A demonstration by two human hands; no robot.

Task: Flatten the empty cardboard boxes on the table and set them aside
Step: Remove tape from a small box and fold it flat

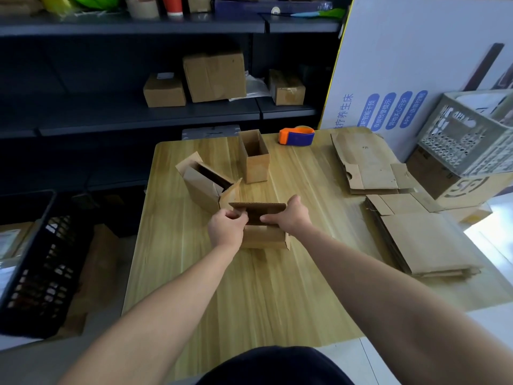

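Observation:
A small brown cardboard box [265,237] stands in the middle of the wooden table [249,295]. My left hand [226,229] grips its top left edge and my right hand [291,215] grips the raised top flap on the right. Behind it to the left lies a tipped, open box [202,184] with loose flaps. Farther back an upright open box [254,157] stands alone. Two stacks of flattened cardboard lie on the table's right side, one at the back [366,162] and one nearer me [422,240].
An orange and blue tape dispenser [296,136] sits at the table's far edge. A grey plastic crate [469,134] rests on a carton at the right. A black crate [36,262] stands left of the table. Dark shelves with closed boxes [213,76] rise behind.

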